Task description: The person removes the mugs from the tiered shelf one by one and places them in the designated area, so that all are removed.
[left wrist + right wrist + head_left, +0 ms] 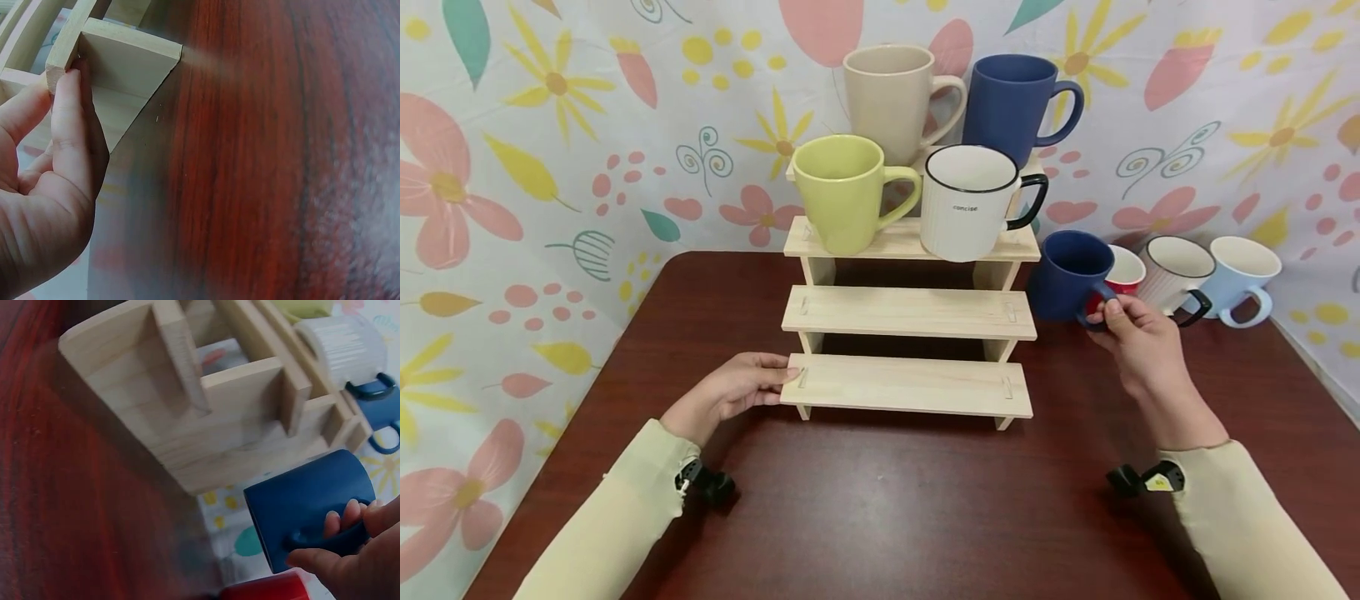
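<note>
My left hand [741,387] pinches the left end of the lowest board of a tiered wooden rack [910,383]; in the left wrist view the thumb is on one face of the board [72,44] and the fingers on the other. My right hand [1146,350] grips the handle of a dark blue mug [1069,275], right of the rack. Seen from the right wrist, this blue mug [312,503] has fingers through its handle, beside the rack's side panel [219,437]. Whether the mug touches the table is hard to tell.
Upper tiers bear a beige mug [887,100], another blue mug [1007,104], a yellow-green mug [838,200] and a white black-rimmed mug [966,208]. Right of the held mug stand a red mug [1126,271], a white ribbed mug [1172,271] and a light blue mug [1243,275], near a patterned backdrop [1150,125].
</note>
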A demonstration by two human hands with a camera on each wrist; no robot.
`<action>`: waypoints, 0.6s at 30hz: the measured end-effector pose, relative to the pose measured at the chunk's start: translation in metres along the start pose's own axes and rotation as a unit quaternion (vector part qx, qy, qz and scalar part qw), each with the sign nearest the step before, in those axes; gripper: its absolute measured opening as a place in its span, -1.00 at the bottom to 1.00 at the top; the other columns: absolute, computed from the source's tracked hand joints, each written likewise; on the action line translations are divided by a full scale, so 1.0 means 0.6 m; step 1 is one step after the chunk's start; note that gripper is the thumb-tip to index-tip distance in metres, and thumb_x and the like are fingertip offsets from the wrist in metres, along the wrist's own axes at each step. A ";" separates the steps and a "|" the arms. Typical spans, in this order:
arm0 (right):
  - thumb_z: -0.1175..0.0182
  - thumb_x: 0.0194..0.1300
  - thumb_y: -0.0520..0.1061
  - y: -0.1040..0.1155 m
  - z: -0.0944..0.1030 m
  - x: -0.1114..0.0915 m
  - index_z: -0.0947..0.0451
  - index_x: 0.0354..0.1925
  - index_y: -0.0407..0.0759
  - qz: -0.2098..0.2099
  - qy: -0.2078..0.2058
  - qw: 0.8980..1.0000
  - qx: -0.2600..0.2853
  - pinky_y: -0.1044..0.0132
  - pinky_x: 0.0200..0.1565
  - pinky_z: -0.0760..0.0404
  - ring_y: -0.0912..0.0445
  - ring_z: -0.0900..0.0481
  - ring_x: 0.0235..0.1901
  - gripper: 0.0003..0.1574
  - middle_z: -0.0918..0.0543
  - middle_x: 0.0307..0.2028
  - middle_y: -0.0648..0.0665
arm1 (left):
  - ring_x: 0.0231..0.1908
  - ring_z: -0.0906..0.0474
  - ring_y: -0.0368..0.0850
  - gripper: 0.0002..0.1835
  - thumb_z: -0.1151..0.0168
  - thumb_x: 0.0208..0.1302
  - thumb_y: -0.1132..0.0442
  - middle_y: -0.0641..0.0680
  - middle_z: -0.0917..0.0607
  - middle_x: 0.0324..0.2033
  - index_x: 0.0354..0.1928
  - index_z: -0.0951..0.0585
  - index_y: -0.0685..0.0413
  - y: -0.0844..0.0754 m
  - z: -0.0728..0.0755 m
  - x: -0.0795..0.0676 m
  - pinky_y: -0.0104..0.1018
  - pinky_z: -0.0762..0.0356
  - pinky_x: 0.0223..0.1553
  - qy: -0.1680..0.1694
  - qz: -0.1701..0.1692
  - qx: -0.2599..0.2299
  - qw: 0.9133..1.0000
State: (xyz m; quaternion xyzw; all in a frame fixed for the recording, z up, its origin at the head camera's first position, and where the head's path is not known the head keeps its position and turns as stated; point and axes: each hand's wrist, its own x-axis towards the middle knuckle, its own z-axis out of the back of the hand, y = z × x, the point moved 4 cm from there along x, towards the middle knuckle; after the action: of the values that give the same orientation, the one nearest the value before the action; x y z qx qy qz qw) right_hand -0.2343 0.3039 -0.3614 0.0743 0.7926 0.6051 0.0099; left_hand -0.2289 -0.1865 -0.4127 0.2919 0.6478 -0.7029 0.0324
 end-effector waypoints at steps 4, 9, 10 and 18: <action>-0.10 0.50 -0.16 -0.017 -0.007 0.009 -0.65 -0.35 -0.03 -0.006 -0.010 1.000 -0.001 0.54 -0.29 -0.72 0.28 -0.68 -0.39 -0.74 -0.69 -0.47 0.07 | -0.38 -0.65 -0.35 -0.55 -0.10 0.48 0.38 -0.13 -0.71 -0.43 0.29 -0.36 0.54 -0.002 0.002 -0.003 -0.55 -0.65 -0.32 0.001 0.000 -0.001 1.000; -0.07 0.52 -0.17 -0.032 -0.009 0.019 -0.63 -0.37 -0.05 -0.024 -0.022 0.999 0.007 0.52 -0.30 -0.71 0.28 -0.66 -0.39 -0.70 -0.67 -0.48 0.07 | -0.37 -0.65 -0.35 -0.52 -0.09 0.49 0.37 -0.13 -0.71 -0.43 0.31 -0.33 0.56 -0.005 0.001 -0.004 -0.55 -0.64 -0.32 0.004 -0.001 -0.001 1.000; -0.06 0.52 -0.17 -0.035 -0.008 0.020 -0.63 -0.37 -0.04 -0.029 -0.025 0.999 0.006 0.53 -0.30 -0.71 0.28 -0.66 -0.38 -0.70 -0.67 -0.48 0.07 | -0.37 -0.65 -0.35 -0.51 -0.09 0.49 0.37 -0.14 -0.71 -0.43 0.33 -0.32 0.57 -0.005 0.001 -0.004 -0.56 -0.64 -0.32 0.005 -0.002 -0.001 1.000; -0.04 0.54 -0.15 -0.051 -0.010 0.028 -0.62 -0.34 -0.03 -0.057 -0.048 0.997 -0.016 0.55 -0.27 -0.69 0.28 -0.62 -0.36 -0.70 -0.64 -0.45 0.10 | -0.36 -0.65 -0.35 -0.52 -0.09 0.50 0.36 -0.14 -0.72 -0.42 0.32 -0.33 0.55 -0.001 0.001 -0.003 -0.55 -0.65 -0.31 0.006 0.000 -0.004 1.000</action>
State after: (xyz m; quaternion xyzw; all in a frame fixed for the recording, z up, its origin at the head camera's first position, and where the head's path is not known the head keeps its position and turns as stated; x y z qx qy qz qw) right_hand -0.2550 0.2927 -0.3877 0.0577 0.7842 0.6121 0.0840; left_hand -0.2279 -0.1877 -0.4114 0.2961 0.6511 -0.6982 0.0295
